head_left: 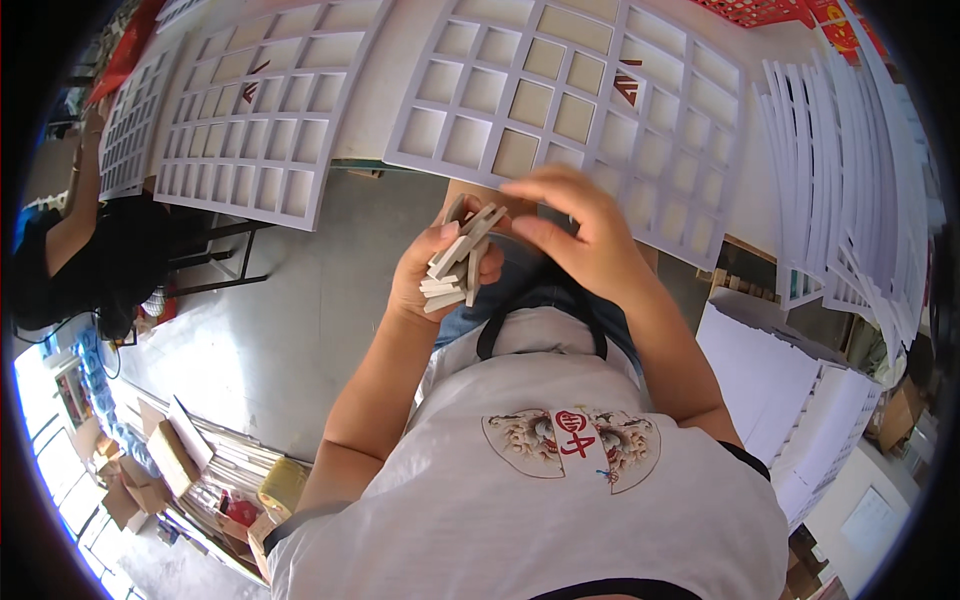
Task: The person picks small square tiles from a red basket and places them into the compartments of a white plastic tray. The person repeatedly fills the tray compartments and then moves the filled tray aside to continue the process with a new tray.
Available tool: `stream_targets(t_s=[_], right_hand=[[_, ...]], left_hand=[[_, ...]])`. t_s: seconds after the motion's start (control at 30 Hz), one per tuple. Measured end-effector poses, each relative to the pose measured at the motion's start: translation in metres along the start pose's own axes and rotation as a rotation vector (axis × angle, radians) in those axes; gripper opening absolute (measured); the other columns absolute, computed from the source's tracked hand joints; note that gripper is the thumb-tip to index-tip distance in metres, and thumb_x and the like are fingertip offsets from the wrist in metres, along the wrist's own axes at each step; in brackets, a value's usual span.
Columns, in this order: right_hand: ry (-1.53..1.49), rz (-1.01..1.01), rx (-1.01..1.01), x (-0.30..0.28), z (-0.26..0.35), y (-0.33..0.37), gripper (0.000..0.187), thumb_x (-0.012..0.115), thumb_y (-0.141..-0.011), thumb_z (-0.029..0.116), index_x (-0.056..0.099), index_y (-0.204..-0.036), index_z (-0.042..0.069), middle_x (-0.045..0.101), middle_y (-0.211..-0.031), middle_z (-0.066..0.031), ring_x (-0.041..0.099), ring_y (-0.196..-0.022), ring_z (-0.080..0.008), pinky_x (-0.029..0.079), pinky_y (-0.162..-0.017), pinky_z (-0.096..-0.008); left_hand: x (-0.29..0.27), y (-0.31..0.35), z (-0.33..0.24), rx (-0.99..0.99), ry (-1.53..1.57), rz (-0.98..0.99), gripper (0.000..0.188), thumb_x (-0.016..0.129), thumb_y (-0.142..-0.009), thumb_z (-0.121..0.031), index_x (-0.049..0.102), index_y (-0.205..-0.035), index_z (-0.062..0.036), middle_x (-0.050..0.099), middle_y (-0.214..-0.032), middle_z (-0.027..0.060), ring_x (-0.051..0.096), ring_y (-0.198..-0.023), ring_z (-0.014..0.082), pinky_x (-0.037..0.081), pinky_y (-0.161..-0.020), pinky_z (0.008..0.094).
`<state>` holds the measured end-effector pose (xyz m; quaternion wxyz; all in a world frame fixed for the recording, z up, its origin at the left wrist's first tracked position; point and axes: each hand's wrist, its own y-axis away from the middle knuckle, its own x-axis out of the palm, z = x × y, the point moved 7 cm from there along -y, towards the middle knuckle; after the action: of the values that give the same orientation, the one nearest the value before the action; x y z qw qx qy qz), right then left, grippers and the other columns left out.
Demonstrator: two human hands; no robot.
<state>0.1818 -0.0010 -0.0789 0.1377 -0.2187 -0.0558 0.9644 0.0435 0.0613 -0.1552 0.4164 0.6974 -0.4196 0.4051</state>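
My left hand [425,265] is closed round a loose bundle of small flat beige tiles [462,258], their edges pointing in different directions. Just to its right hovers my right hand [580,215], slightly smeared, with thumb and forefinger apart and nothing visible between them. In front of both hands lies a white grid panel [473,118] with many rectangular openings and a dark red mark. Several beige pieces [529,103] fill openings in its middle columns, while other openings look whiter.
A second white grid panel [325,85] lies to the left on the white table [375,110]. Stacked white frames [830,170] stand at the right, above a large white box [755,365]. A red basket [755,10] is at the far right. Another person's arm [85,185] reaches in at left.
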Motion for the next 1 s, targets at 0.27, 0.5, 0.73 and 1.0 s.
stream_targets(t_s=[0.27,0.5,0.73,1.0], right_hand=[[-0.362,0.031,0.081,-0.018,0.001,0.01,0.029,0.069,-0.086,0.006,0.067,-0.115,0.005,0.061,-0.112,-0.0064,0.057,-0.099,-0.0173,0.045,-0.083,-0.0294],[-0.134,0.22,-0.019,-0.023,0.0,0.019,0.016,0.061,-0.092,0.001,0.069,-0.106,0.005,0.061,-0.102,-0.0023,0.057,-0.093,-0.011,0.048,-0.08,-0.0271],[0.202,-0.1,-0.007,-0.07,-0.012,-0.025,0.025,0.055,-0.091,-0.002,0.064,-0.114,0.004,0.057,-0.085,-0.005,0.055,-0.075,-0.0172,0.047,-0.073,-0.0294],[0.376,0.075,0.051,-0.043,-0.055,-0.043,0.022,0.061,-0.087,0.002,0.064,-0.109,0.004,0.064,-0.097,-0.012,0.063,-0.085,-0.0298,0.05,-0.075,-0.0365]], left_hand=[[0.033,0.0,0.02,-0.195,-0.225,0.021,0.061,0.077,-0.069,-0.023,0.047,-0.119,-0.0067,0.057,-0.109,0.0161,0.063,-0.084,0.0225,0.055,-0.071,0.0346],[0.045,0.004,0.07,-0.446,-0.123,0.132,0.081,0.082,-0.063,-0.024,0.043,-0.131,-0.0017,0.054,-0.119,0.0192,0.061,-0.089,0.0242,0.052,-0.068,0.0332],[0.042,0.008,0.071,-0.445,-0.26,0.131,0.055,0.083,-0.073,-0.022,0.049,-0.115,-0.0099,0.059,-0.118,0.0094,0.058,-0.105,0.0172,0.049,-0.087,0.0278],[0.037,0.01,0.054,-0.277,-0.307,-0.008,0.066,0.077,-0.077,-0.016,0.042,-0.132,-0.0083,0.059,-0.114,0.0109,0.061,-0.101,0.0192,0.051,-0.085,0.0283]])
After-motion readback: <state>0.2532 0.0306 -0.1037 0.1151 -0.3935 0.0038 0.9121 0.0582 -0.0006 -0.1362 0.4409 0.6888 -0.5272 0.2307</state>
